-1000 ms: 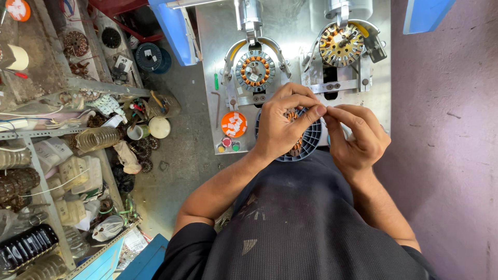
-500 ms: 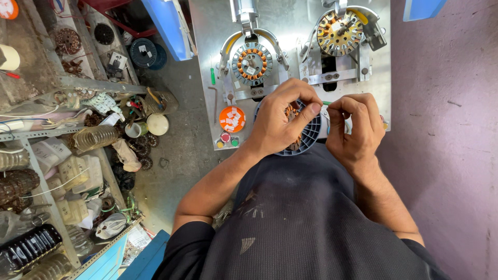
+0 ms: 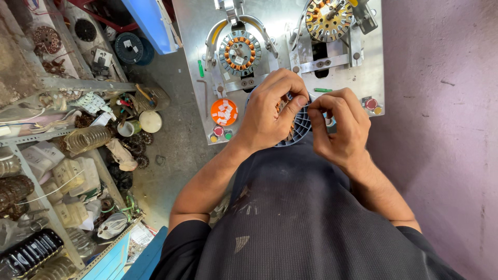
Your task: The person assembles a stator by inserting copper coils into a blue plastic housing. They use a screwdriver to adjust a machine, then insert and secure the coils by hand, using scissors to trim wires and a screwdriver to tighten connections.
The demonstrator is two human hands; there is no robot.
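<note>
Head view. Left hand (image 3: 270, 111): forearm raised from lower left, wrist bent, fingers curled closed around a round slotted stator core (image 3: 300, 124), thumb laid across its face. The core is held in front of the torso, at the near edge of a grey metal machine plate (image 3: 197, 62), largely covered by the hand.

Right hand (image 3: 340, 127): forearm raised from lower right, fingers folded narrow, thumb and forefinger pinched together at the core's right rim; whether something thin is held between them cannot be told.

On the plate, beyond the hands: a wound stator with orange slots (image 3: 239, 52) seated in a fixture; a second stator with yellow slots (image 3: 328, 18) at upper right; an orange round dish of small white pieces (image 3: 224, 111) just left of the left hand.

At left: metal shelving (image 3: 62, 83) stocked with coils, bottles and parts.
</note>
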